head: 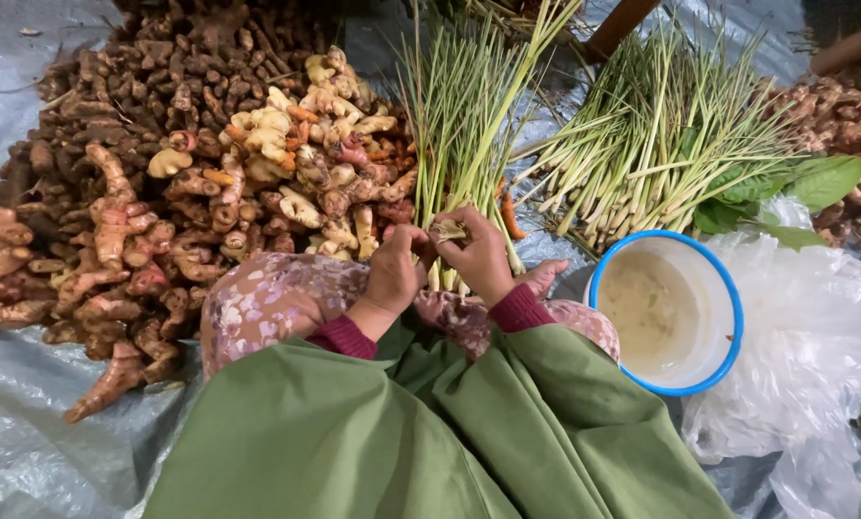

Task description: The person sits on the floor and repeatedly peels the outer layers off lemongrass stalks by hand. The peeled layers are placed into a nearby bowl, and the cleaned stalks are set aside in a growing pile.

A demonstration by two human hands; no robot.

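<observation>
Head view shows the left hand and right hand both closed around the base of a lemongrass bundle, just beyond the person's knees. A blue-rimmed bowl sits beside the right hand on the grey tarp; farther off lie a ginger pile and loose lemongrass.

A market stall on the ground: root heaps and lemongrass bundles on tarpaulin.

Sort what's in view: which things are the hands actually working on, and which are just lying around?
In hand:
- left hand and right hand, both gripping the base of the lemongrass bundle

Lying about:
- loose lemongrass pile
- heap of ginger-like roots
- blue-rimmed white bowl
- green leaves
- clear plastic bags
- grey plastic sheet
</observation>
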